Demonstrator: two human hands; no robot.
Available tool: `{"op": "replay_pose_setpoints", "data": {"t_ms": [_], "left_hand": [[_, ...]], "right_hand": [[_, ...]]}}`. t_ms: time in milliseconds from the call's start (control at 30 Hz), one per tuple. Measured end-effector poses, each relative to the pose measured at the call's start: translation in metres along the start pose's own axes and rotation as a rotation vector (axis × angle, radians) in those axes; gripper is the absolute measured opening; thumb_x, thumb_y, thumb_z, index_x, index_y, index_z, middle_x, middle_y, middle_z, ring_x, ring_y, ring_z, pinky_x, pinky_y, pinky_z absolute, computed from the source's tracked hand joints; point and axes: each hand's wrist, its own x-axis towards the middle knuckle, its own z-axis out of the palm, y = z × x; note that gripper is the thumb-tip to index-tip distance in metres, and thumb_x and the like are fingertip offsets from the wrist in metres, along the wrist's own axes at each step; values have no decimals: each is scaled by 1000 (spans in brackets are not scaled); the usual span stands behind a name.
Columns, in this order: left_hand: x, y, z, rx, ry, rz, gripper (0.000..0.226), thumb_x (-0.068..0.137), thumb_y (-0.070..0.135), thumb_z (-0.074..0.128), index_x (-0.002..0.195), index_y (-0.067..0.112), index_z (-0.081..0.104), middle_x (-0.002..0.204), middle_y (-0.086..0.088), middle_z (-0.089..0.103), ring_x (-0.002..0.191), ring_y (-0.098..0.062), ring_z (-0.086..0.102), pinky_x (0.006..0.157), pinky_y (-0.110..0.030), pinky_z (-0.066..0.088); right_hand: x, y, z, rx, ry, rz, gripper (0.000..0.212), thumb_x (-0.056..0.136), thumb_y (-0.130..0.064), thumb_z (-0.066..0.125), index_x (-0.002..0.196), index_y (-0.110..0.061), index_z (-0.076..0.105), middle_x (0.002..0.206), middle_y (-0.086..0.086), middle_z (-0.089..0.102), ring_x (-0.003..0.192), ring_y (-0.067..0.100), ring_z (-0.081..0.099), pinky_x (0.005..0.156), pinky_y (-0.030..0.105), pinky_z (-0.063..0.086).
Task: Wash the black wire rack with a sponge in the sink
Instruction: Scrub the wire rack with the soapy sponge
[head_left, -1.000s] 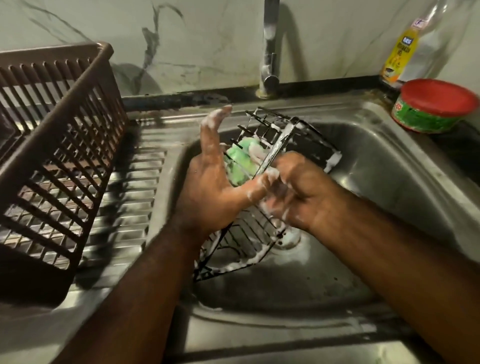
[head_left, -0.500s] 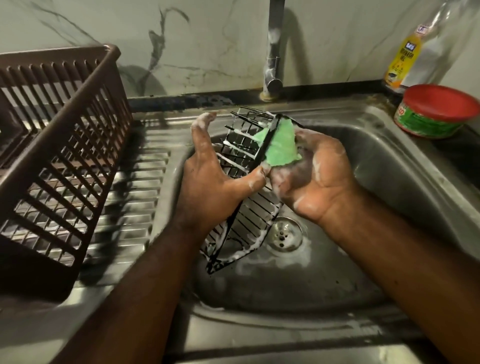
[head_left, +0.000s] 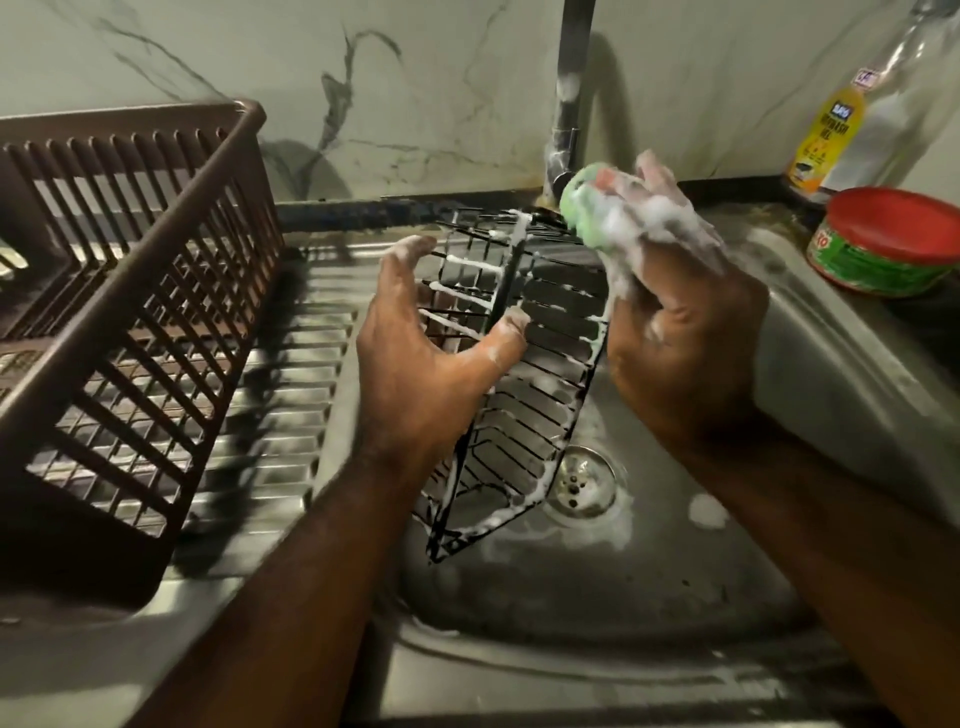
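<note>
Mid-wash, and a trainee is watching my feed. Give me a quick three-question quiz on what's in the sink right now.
1. True or false: the right hand grips the green sponge.
2. The black wire rack is: A dry and clean; B streaked with foam; C lying flat on the counter.
3. Fill in: held by the left hand, the rack's lower end sits in the sink beside the ___.
Key: 1 true; 2 B; 3 drain.
</note>
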Motion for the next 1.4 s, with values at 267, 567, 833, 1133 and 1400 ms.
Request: {"op": "replay_pose_setpoints", "data": {"t_ms": [267,567,833,1133,1400], "left_hand": [[0,0,-3,-23,-56,73,68,72,53,66,133,29,50,128,25,52,122,6,48,100,-28,47],[6,-7,-3,-263,70,29,57,79,42,69,131,25,51,113,9,60,108,-26,61,87,-53,55],[11,-8,1,-391,128,-110,42,77,48,71,116,52,54,120,-26,55,110,-51,57,87,-68,52],[7,-4,8,-534,83,-189,40,73,48,69,109,51,53,113,-16,57,95,-25,64,86,-57,53],[11,-9,5,-588,134,-252,38,76,43,69,110,42,54,113,-15,57,99,-33,61,90,-62,50]], "right_hand": [[6,17,-3,19,-136,248,31,92,1,53,120,1,66,117,12,70,108,18,63,95,9,39],[10,58,0,-23,-133,912,40,93,-10,50,131,-13,62,127,6,65,113,20,61,92,23,46],[7,62,-2,34,-210,909,36,80,-7,57,106,-31,64,88,-14,63,78,1,59,64,19,45],[24,97,-30,115,61,997,34,65,-18,46,77,-26,77,78,-9,74,84,11,70,82,34,57],[36,116,-53,518,706,1217,34,80,6,49,103,-3,72,78,-4,72,70,6,70,69,25,57]]}}
